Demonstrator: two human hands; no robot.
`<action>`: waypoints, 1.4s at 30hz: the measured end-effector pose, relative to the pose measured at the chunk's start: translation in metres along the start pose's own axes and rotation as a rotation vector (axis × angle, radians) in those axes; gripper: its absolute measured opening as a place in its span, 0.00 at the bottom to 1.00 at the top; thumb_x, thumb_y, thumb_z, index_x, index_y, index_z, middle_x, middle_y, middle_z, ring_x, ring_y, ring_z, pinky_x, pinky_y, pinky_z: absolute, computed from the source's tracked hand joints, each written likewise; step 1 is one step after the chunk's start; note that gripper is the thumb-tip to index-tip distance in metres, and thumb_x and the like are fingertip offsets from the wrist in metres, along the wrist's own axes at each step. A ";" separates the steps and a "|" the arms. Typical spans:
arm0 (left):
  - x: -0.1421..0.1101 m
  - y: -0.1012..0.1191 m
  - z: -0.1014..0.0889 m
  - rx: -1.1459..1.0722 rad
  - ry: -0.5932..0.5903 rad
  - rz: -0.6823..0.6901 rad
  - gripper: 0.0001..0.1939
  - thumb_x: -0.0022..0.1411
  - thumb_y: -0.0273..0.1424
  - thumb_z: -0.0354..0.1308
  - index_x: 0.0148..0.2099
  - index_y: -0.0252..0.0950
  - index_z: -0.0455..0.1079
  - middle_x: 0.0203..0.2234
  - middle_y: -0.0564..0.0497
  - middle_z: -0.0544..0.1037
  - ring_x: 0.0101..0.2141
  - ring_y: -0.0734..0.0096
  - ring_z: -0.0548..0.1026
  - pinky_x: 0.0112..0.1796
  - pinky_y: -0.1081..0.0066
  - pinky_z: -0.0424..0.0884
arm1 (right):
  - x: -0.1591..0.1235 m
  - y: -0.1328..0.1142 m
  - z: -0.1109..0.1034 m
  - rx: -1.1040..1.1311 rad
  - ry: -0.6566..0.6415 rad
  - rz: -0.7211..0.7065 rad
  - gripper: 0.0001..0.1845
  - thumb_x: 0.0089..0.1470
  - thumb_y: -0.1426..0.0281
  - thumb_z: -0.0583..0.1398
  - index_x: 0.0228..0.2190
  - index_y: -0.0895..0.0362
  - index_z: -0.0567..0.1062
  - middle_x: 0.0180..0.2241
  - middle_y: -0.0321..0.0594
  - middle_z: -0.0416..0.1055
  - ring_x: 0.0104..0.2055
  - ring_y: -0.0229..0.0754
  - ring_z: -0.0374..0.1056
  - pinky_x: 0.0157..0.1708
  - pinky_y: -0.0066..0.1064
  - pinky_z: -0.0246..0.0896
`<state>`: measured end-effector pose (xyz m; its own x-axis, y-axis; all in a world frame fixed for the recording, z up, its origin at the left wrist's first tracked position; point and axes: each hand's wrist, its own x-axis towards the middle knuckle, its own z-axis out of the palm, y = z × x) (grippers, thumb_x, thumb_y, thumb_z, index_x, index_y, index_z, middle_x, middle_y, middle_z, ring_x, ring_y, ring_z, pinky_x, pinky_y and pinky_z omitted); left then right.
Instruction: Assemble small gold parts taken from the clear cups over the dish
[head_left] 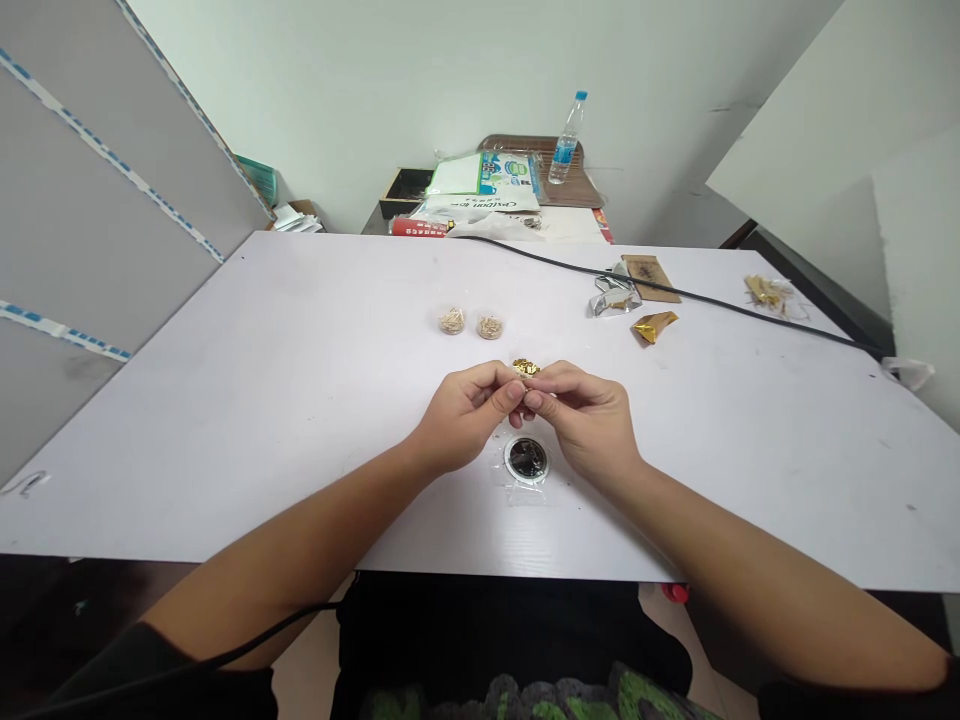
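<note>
My left hand (480, 412) and my right hand (581, 412) meet over the middle of the table, thumbs and fingertips pinched together. Whatever small item sits between the fingertips is mostly hidden. Just beyond them shows a shiny gold piece (526, 367); I cannot tell whether the fingers touch it. Below the hands lies a round black disc (527, 460) with a silvery rim, on clear plastic. Farther back, two small round clear containers, a left one (451, 320) and a right one (490, 326), hold thin beige bits.
On the white table (300, 400), silver foil (615, 298), a brown packet (651, 278) and a gold wrapper (654, 328) lie back right. Gold scraps (772, 293) sit farther right. A black cable (555, 262) crosses the back. Beyond stands a water bottle (566, 145).
</note>
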<state>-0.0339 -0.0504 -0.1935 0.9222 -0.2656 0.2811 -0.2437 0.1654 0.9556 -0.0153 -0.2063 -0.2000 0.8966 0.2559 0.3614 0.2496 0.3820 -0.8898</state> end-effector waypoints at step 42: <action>0.001 0.005 -0.003 0.128 0.033 -0.061 0.16 0.68 0.35 0.53 0.30 0.32 0.68 0.25 0.49 0.74 0.30 0.74 0.72 0.36 0.71 0.70 | 0.000 0.000 -0.016 -0.732 -0.169 -0.357 0.04 0.61 0.74 0.57 0.33 0.56 0.71 0.28 0.39 0.73 0.28 0.37 0.72 0.27 0.29 0.71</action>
<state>-0.0335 -0.0467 -0.1890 0.9455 -0.2393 0.2210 -0.2212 0.0265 0.9749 -0.0088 -0.2206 -0.2048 0.6658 0.3807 0.6417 0.7360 -0.1938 -0.6487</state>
